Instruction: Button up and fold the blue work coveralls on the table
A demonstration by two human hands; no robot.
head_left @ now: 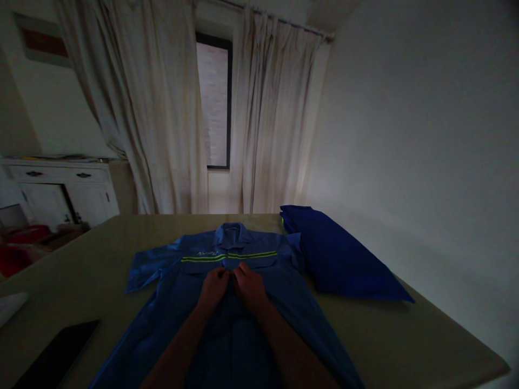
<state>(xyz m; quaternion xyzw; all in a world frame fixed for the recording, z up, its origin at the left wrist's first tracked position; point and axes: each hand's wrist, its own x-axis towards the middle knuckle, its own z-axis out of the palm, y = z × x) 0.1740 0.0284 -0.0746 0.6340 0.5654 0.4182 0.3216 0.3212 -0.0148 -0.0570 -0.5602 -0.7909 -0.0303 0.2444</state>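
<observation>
A blue short-sleeved work shirt [170,319] lies spread front side up, its collar at the far end and yellow-green stripes across the chest. My left hand [214,286] and my right hand [249,283] meet at its front placket, just below the stripes. The fingers of both hands are bent and pinched on the two sides of the shirt front, almost touching each other. Whether a button sits between the fingertips is too dark and small to make out.
The shirt rests on a table [101,254] with a greenish-tan top. Folded dark blue cloth [344,259] lies right of the shirt, partly by its sleeve. A black phone-like slab [59,351] and a white item [11,307] are at left. A white cabinet [67,186] stands behind.
</observation>
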